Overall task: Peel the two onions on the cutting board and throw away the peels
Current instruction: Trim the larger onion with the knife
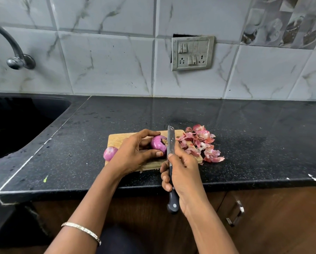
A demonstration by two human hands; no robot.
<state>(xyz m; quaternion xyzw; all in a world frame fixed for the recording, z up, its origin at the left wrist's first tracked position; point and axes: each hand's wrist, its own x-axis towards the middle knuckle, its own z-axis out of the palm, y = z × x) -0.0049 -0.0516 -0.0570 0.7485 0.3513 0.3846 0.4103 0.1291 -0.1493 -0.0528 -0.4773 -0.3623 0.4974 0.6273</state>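
Observation:
A purple onion (158, 144) lies on its side on the wooden cutting board (117, 139), root end facing right. My left hand (135, 153) grips it with fingers over the top and thumb in front. My right hand (182, 173) holds a black-handled knife (170, 142), its blade upright right next to the onion's root end. A second onion (109, 153) sits at the board's left edge, partly hidden by my left wrist. A pile of pink onion peels (201, 143) lies on the board's right end and spills onto the counter.
The black granite counter (245, 143) runs to a tiled wall with a switch plate (192, 53). A dark sink (16, 125) with a tap (14, 52) sits at the left. Below the counter edge is a wooden cabinet with a metal handle (236, 215).

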